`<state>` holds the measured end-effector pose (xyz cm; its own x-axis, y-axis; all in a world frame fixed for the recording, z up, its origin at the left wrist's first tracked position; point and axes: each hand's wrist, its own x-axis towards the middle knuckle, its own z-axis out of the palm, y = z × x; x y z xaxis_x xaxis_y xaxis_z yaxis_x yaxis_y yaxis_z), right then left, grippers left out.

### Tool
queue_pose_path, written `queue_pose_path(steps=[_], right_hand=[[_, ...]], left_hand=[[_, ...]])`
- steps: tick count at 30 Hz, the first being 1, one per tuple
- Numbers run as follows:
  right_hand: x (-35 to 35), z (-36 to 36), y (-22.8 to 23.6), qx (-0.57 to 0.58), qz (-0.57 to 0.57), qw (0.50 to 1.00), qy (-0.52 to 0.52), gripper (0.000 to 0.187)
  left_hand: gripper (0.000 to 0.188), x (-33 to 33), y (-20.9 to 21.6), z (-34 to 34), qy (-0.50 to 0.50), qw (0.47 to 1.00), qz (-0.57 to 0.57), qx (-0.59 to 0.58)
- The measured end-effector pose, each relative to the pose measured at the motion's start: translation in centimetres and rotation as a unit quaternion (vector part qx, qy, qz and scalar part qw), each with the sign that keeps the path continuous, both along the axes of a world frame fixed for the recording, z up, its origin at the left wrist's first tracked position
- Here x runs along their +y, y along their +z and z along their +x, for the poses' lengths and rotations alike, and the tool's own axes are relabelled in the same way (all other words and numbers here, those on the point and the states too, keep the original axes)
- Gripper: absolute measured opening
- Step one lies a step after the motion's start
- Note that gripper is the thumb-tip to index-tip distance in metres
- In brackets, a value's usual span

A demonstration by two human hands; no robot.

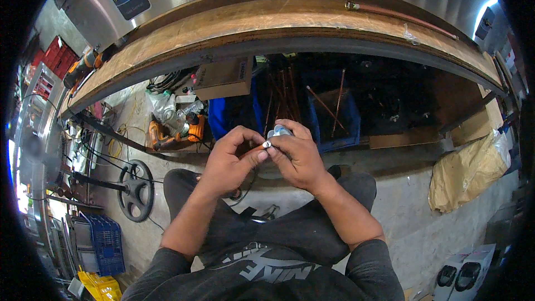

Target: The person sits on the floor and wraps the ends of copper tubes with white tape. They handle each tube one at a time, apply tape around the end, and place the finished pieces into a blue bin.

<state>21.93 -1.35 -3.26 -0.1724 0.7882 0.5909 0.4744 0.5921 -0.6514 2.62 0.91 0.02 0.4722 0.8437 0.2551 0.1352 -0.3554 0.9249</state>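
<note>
Both hands meet in front of my knees, just below the bench edge. My left hand (237, 153) is closed in a pinch on a thin copper-coloured piece, mostly hidden by the fingers. A small white end (267, 144) shows between the fingertips of both hands. My right hand (296, 153) is closed too, its thumb and fingertips at that white end. Under its curled fingers sits a shiny, silvery-grey rounded piece (278, 131); I cannot make out its kind.
A wooden bench (267, 19) crosses ahead, bearing a copper tube (404, 18) and a drill (83, 67). Below stand blue bins (340, 128) with copper rods, a cardboard box (223, 78) and orange power tools (161, 134). A handwheel (136, 191) is at left, a brown sack (468, 173) right.
</note>
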Motion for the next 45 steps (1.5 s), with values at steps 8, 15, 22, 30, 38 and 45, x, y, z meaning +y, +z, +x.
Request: queue_pose_path(steps=[8, 15, 22, 30, 38, 45], right_hand=[[0.2, 0.4, 0.0, -0.004, -0.045, 0.999, -0.022, 0.02], [0.3, 0.3, -0.1, -0.001, -0.048, 0.999, 0.001, 0.02], [0.8, 0.5, -0.9, 0.01, -0.041, 0.999, 0.01, 0.017], [1.0, 0.5, -1.1, 0.007, -0.058, 0.998, 0.009, 0.018], [0.6, 0.3, -0.5, 0.01, -0.048, 0.999, 0.008, 0.018], [0.9, 0.3, -0.7, 0.011, -0.042, 0.999, 0.001, 0.018]], left_hand=[[0.015, -0.7, 0.7, 0.5, 0.017, 0.997, -0.076, -0.03], [0.014, -0.7, 1.2, -0.1, -0.009, 0.989, -0.142, -0.036], [0.019, -0.7, 1.6, -0.8, -0.053, 0.993, -0.105, -0.007], [0.015, -0.1, 1.0, -0.7, -0.001, 1.0, 0.005, 0.026], [0.015, -1.1, 1.2, -0.1, 0.039, 0.988, -0.132, -0.066], [0.014, -1.3, 1.3, 0.1, 0.014, 0.981, -0.176, -0.075]])
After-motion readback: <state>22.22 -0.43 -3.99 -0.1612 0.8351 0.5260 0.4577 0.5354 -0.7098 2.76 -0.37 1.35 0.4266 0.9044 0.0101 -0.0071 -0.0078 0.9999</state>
